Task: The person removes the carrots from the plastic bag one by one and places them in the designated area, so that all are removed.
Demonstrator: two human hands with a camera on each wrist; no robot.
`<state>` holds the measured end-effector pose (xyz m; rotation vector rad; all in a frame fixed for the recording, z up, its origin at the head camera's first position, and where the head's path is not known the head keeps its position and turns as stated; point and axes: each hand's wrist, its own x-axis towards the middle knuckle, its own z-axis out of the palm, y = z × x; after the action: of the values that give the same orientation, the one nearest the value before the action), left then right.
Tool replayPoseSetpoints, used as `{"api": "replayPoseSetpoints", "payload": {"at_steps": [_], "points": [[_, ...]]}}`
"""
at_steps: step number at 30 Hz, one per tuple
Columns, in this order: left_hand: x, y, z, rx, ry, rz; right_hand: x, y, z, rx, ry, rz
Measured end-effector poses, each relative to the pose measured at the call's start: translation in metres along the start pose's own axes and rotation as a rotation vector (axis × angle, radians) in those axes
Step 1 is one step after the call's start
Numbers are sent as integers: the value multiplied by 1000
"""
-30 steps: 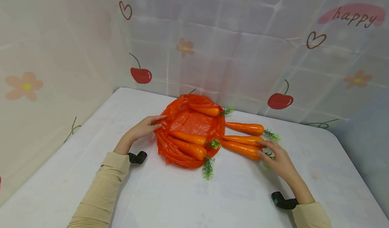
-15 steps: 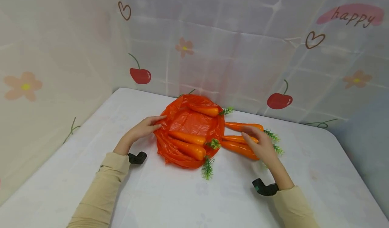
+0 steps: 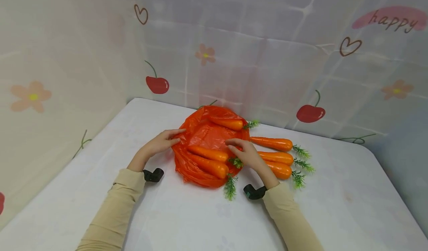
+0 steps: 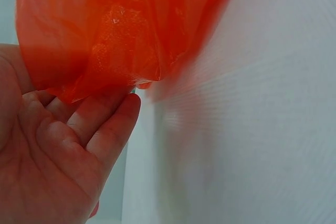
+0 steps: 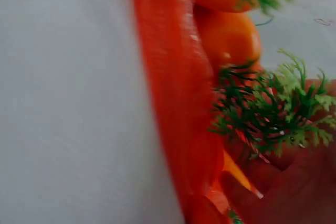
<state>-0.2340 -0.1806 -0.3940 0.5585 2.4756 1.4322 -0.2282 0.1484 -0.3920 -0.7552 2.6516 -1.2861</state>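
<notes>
A red plastic bag (image 3: 204,132) lies spread with its mouth facing up, three orange carrots with green tops in it. One carrot (image 3: 230,123) lies along the far side, and a pair (image 3: 208,165) lies at the near side. My left hand (image 3: 158,144) holds the bag's left rim between thumb and fingers; in the left wrist view, red plastic hides part of those fingers. My right hand (image 3: 247,152) hovers over the bag's right rim, fingers loosely bent and holding nothing. Green leaves (image 5: 273,103) overlap its palm in the right wrist view.
Three more carrots lie right of the bag: a far one (image 3: 274,143), a middle one (image 3: 279,157) and a near one (image 3: 280,170), partly behind the right forearm. A white tabletop (image 3: 207,221) supports everything. A patterned curtain (image 3: 254,69) borders the back.
My right hand has left the carrots on the right and moved leftward to the bag's right side. My left hand stays at the bag's rim. The carrots have barely shifted.
</notes>
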Motion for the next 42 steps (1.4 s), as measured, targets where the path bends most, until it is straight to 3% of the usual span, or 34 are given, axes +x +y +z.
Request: {"api": "replayPoseSetpoints", "payload": {"at_steps": [5,12,20,35,42], "points": [[0,3,0,9,5,-10,1,-1,10,-47,-92,21],[-3,8,1,-2,-7,-21,-1,-1,13,-72,-147,17],[-15,39,2,4,-20,-20,-3,-2,14,-78,-188,-18],[-16,41,2,10,-22,-2,-3,1,18,-74,-120,-33],[-15,41,3,16,-21,0,-3,2,18,-82,-38,-82]]}}
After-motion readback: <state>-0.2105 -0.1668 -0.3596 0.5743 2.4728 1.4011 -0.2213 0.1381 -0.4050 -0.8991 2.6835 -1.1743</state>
